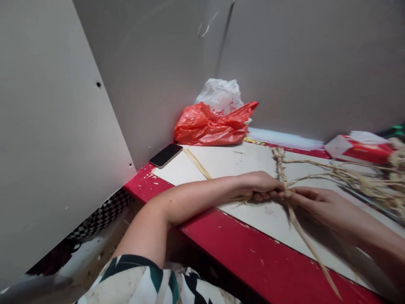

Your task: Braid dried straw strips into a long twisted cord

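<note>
A braid of dry straw-coloured fibre (280, 166) stands out beyond my fingers on the white board. My left hand (264, 185) pinches it from the left, with the fingers curled round its near end. From the right, my right hand (313, 200) grips the same spot between thumb and fingers. One loose flat strand (311, 247) runs from the grip over the red table edge toward me. Thinner strands stretch off to the right from the braid. The fingertips of both hands meet, so the exact crossing of the strands is hidden.
A phone (166, 156) lies at the table's left corner. Red (211, 126) and white (220, 95) plastic bags sit against the grey wall. At right are a tissue box (357, 147) and a heap of straw fibres (379, 185). One flat strip (196, 164) lies beyond my left forearm.
</note>
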The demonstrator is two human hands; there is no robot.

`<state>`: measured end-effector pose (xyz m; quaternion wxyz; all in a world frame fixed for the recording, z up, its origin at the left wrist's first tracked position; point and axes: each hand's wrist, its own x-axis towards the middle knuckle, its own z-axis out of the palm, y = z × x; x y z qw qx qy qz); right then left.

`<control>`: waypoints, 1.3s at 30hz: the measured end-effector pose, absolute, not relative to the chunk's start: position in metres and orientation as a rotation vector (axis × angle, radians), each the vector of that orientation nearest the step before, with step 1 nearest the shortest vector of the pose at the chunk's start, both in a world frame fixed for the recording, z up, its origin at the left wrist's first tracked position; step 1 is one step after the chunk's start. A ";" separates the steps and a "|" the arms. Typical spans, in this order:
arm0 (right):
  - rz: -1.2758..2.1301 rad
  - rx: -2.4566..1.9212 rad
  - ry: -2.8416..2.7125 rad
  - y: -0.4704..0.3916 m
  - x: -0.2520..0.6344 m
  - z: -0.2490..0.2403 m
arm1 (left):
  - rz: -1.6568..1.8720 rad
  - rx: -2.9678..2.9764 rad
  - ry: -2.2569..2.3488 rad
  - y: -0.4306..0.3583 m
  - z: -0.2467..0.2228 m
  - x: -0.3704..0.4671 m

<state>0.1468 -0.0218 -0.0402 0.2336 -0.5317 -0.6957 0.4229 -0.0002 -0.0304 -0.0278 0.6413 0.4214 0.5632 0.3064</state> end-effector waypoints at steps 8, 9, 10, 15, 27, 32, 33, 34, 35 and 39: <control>0.976 -1.274 -2.057 -0.019 0.153 -0.038 | 0.390 1.103 1.027 -0.016 -0.017 -0.005; 0.961 -1.275 -2.060 -0.019 0.153 -0.038 | 0.404 1.094 1.039 -0.015 -0.015 -0.005; 0.959 -1.277 -2.060 -0.018 0.153 -0.037 | 0.403 1.089 1.048 -0.014 -0.013 -0.005; 0.972 -1.293 -2.057 -0.017 0.155 -0.039 | 0.471 1.127 1.102 -0.020 -0.011 -0.001; 1.081 -1.322 -2.075 -0.021 0.161 -0.026 | 0.568 1.230 1.162 -0.017 -0.019 0.001; 1.102 -1.330 -2.122 -0.020 0.169 -0.023 | 0.562 1.253 1.151 -0.018 -0.022 0.000; 1.094 -1.330 -2.138 -0.019 0.170 -0.024 | 0.560 1.264 1.167 -0.018 -0.023 0.001; 1.078 -1.329 -2.155 -0.018 0.170 -0.024 | 0.566 1.279 1.191 -0.019 -0.024 0.002; 1.057 -1.327 -2.172 -0.017 0.171 -0.025 | 0.580 1.301 1.218 -0.019 -0.026 0.002; 0.987 -1.341 -2.212 -0.015 0.170 -0.026 | 0.654 1.406 1.265 -0.019 -0.033 0.006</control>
